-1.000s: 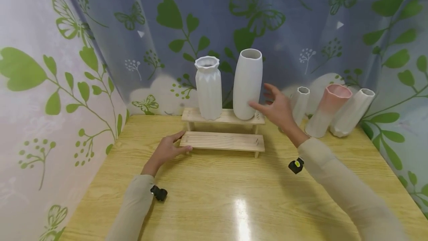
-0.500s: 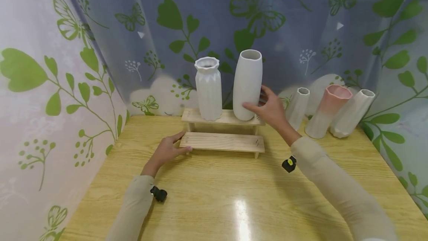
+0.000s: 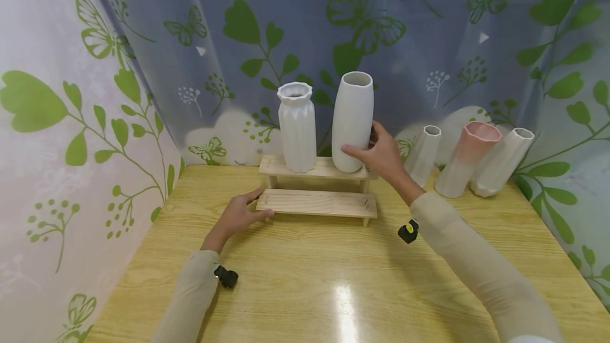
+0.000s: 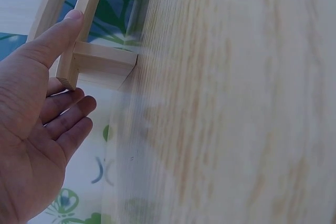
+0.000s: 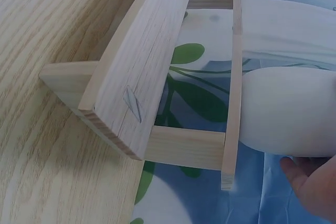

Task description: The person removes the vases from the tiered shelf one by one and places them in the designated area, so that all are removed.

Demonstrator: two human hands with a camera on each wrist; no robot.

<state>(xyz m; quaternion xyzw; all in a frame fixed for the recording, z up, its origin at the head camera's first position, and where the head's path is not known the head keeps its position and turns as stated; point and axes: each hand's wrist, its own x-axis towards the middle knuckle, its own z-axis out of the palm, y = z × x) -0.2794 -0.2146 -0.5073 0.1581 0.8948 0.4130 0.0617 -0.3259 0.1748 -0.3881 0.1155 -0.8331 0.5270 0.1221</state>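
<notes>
A two-step wooden display stand [image 3: 316,202] stands on the table. On its upper step are two upright white vases: a pleated one with a scalloped rim [image 3: 297,128] at the left, and a taller smooth vase [image 3: 352,120] at the right. My right hand [image 3: 383,158] grips the smooth vase low on its right side, thumb across the front and fingers behind, partly hidden. In the right wrist view, the smooth vase's base meets the upper step. My left hand [image 3: 238,213] holds the left end of the lower step; the left wrist view shows the thumb [image 4: 63,32] along the board's edge.
To the right stand a slim white vase [image 3: 425,155], a pink-and-white vase [image 3: 464,160] and a leaning white ribbed vase [image 3: 502,163], close together at the back of the wooden table [image 3: 295,274]. A leaf-and-butterfly patterned curtain [image 3: 286,15] hangs behind.
My right hand has moved left onto the smooth vase and closed its thumb and fingers around the lower part. The left hand and the stand have stayed put.
</notes>
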